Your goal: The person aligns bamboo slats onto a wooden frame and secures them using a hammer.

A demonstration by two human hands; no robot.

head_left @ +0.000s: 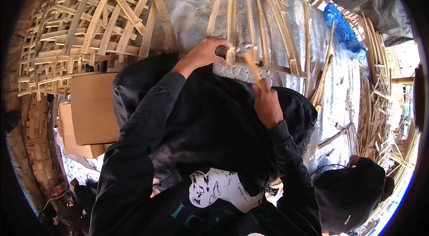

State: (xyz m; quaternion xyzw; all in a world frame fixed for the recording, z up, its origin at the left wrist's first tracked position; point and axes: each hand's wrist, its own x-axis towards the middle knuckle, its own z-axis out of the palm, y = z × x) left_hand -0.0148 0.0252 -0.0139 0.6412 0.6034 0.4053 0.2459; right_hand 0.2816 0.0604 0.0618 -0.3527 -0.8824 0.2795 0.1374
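Hands: 2, the wearer's own, well apart from each other.
Right hand: 1, closed around the handle of the hammer.
Hammer: 1, light wooden handle, metal head blurred; head beside the lower end of the gripped-at slat, contact cannot be told.
Left hand: 1, thumb and fingers curved apart in a C shape at that slat's lower end; whether they clamp it cannot be told.
Slatted frame: 1, in front of the knees; roughly 6 or 7 long pale slats, exact count uncertain where two run close together; 2 cross strips, one near the far end and one near the knees.
Block: 1, grey and rough, just beside the near cross strip, between the hands and the lap.
Lattice panel: 1, woven of pale strips, at the far left.
Cardboard boxes: apparently 2, beside the left knee, partly overlapping.
Blue plastic: 1 crumpled piece, at the far right.
Strip pile: 1, along the right side; strips too many to count.
Co-worker: 1, dark clothing, lower right.
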